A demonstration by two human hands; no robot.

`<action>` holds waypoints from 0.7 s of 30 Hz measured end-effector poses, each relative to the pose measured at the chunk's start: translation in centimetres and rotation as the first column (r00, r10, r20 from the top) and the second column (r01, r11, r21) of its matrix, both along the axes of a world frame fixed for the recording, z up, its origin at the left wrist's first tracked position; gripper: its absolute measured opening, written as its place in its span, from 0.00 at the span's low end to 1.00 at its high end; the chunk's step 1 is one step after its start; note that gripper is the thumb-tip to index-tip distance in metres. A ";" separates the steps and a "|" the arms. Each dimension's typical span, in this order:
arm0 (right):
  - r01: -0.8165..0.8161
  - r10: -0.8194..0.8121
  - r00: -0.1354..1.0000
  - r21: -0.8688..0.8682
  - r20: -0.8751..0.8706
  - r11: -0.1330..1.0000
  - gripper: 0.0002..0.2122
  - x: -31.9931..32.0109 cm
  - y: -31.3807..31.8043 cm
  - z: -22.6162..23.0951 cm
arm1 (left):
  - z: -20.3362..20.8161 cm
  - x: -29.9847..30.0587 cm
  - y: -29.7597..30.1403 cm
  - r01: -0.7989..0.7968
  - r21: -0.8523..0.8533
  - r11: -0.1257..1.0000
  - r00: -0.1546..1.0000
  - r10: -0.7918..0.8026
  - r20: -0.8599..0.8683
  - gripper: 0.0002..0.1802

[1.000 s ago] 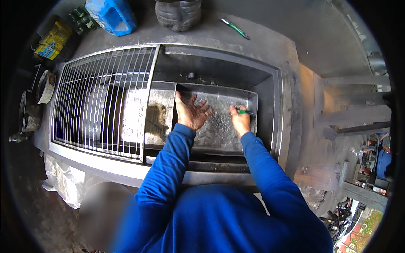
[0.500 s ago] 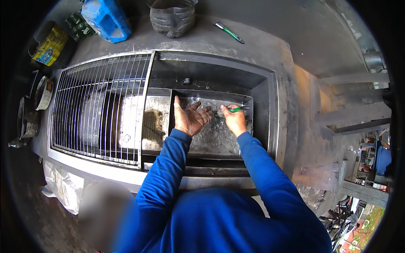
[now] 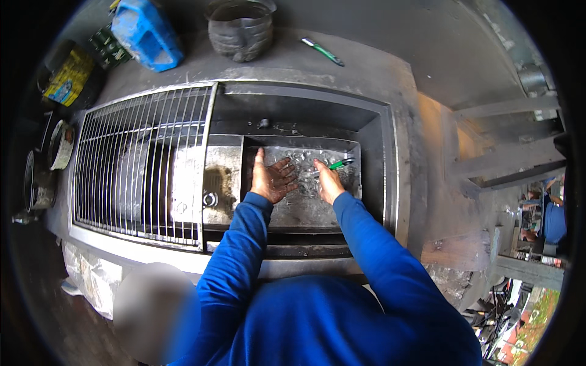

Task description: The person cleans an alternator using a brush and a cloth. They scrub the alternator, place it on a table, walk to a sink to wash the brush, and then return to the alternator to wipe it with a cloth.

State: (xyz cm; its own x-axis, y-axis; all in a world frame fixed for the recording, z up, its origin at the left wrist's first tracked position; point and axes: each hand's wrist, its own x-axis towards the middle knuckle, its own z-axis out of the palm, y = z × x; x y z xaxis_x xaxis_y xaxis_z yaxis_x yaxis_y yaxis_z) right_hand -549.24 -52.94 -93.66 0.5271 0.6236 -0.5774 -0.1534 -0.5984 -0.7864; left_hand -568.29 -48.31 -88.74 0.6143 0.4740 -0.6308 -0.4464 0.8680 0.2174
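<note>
My left hand [image 3: 274, 181] is open over the metal tray [image 3: 305, 215], palm up and fingers spread, and holds nothing. Its skin looks wet and dark with grime. My right hand [image 3: 330, 183] is closed around a slim green-handled tool [image 3: 340, 164] with a dark end; its exact kind is too small to tell. The tool sticks out on both sides of the fingers, above the tray's right part. Under both hands the tray's surface glistens as if with liquid. A small shiny ring-shaped part [image 3: 210, 199] lies in the left section, beside the wire rack.
A wire rack [image 3: 143, 165] covers the basin's left half. Along the back ledge are a blue jug [image 3: 146, 36], a cut clear plastic container [image 3: 240, 33] and another green tool [image 3: 323, 52]. Yellow-labelled container [image 3: 67, 76] and round tins [image 3: 61, 145] stand left. Grey frame bars [image 3: 513, 158] rise at right.
My right hand has moved slightly left, and the tool in it has tilted to show more green. My left hand stays open, a little lower. The ring-shaped part now shows in the left section.
</note>
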 end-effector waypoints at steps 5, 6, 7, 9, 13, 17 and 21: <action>-0.612 0.531 0.791 0.386 0.304 0.690 0.16 -2.6 -0.3 5.4 | -0.4 0.4 -0.3 0.001 -0.066 0.998 0.997 0.004 0.074 0.60; -0.701 0.609 0.713 0.377 0.349 0.605 0.15 -2.4 0.3 6.3 | -0.1 0.7 -0.4 0.008 -0.045 0.999 0.994 -0.003 0.110 0.60; -0.600 0.571 0.800 0.261 0.185 0.756 0.15 -2.0 0.8 7.2 | 0.2 0.7 -0.4 0.039 0.005 0.999 0.973 -0.039 0.227 0.62; -0.392 0.254 0.839 0.210 0.481 0.896 0.14 -1.7 1.2 8.0 | 0.8 1.0 -0.3 0.079 -0.047 0.996 0.993 -0.074 0.092 0.65; -0.578 0.464 0.814 0.413 0.349 0.704 0.12 -2.3 0.5 6.6 | 1.3 1.2 -0.4 0.020 -0.036 0.999 0.987 -0.014 0.162 0.58; -0.353 0.274 0.917 0.274 0.289 0.895 0.13 -0.4 0.8 2.5 | 0.8 0.9 -0.4 0.142 0.006 0.990 0.982 -0.141 0.127 0.64; -0.138 0.192 0.831 -0.141 0.522 0.980 0.20 1.3 0.1 -1.2 | 0.1 0.4 -0.1 0.121 0.023 0.992 0.985 -0.123 0.117 0.61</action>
State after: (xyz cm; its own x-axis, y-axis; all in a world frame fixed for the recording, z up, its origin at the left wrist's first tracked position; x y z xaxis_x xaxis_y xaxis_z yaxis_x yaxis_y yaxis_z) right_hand -547.94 -52.84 -94.83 0.6634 0.6863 -0.2983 0.3786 -0.6516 -0.6573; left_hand -567.86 -48.44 -88.68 0.7378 0.3997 -0.5439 -0.3604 0.9146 0.1833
